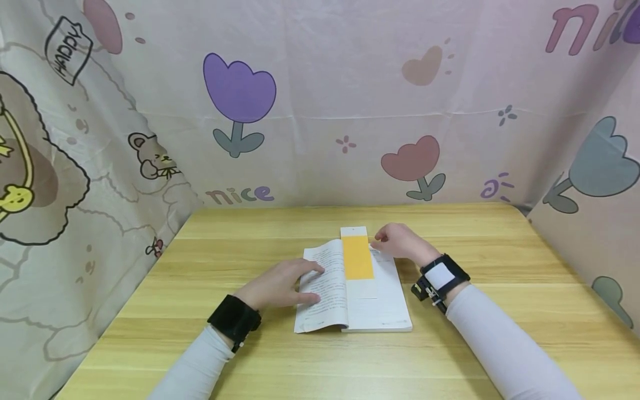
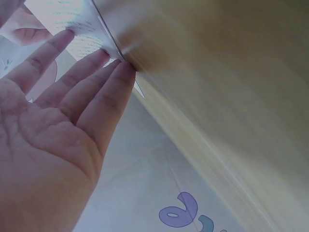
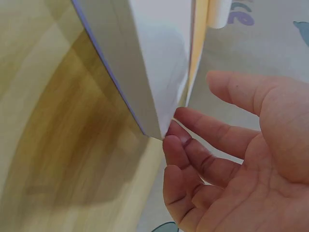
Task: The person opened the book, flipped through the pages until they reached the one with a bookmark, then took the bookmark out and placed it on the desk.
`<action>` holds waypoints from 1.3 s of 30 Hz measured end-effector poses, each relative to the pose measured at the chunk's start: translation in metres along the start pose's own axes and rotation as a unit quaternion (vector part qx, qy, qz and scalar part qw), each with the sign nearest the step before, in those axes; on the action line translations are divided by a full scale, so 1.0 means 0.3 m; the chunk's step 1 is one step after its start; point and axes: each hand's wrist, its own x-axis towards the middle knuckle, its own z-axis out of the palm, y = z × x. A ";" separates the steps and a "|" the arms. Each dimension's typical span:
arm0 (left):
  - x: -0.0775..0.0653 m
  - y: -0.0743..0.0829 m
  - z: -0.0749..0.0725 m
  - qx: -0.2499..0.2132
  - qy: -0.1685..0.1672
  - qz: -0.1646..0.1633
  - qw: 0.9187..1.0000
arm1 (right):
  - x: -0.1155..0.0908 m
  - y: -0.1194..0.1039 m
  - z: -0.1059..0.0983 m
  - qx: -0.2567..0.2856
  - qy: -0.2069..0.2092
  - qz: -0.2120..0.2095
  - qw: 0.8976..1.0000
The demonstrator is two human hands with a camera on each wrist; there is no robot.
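Note:
An open book [image 1: 385,303] lies on the table, printed text on its left page. A yellow-and-white bookmark [image 1: 358,258] lies on the right page beside the fold, its top end past the book's far edge. My left hand [image 1: 280,283] rests on the left page with fingers spread. In the left wrist view, that hand's fingertips [image 2: 126,67] touch the page near its edge. My right hand [image 1: 402,241] is at the far right corner of the book. The right wrist view shows its fingers [image 3: 212,133] loosely bent against the page corner, the thumb standing apart.
The wooden table [image 1: 225,239] stretches around the book on all sides. A patterned cloth [image 1: 320,83] hangs behind the table and along both sides. A black strap with a device [image 1: 442,275] sits on the right wrist, another strap [image 1: 234,319] on the left.

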 end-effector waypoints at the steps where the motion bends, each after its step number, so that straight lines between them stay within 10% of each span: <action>1: -0.001 0.000 0.000 0.001 -0.001 -0.002 1.000 | 0.005 -0.002 0.002 0.004 -0.005 0.001 1.000; 39: -0.001 0.005 0.001 0.015 -0.013 -0.028 0.999 | 0.027 -0.059 0.041 0.183 0.033 0.039 0.982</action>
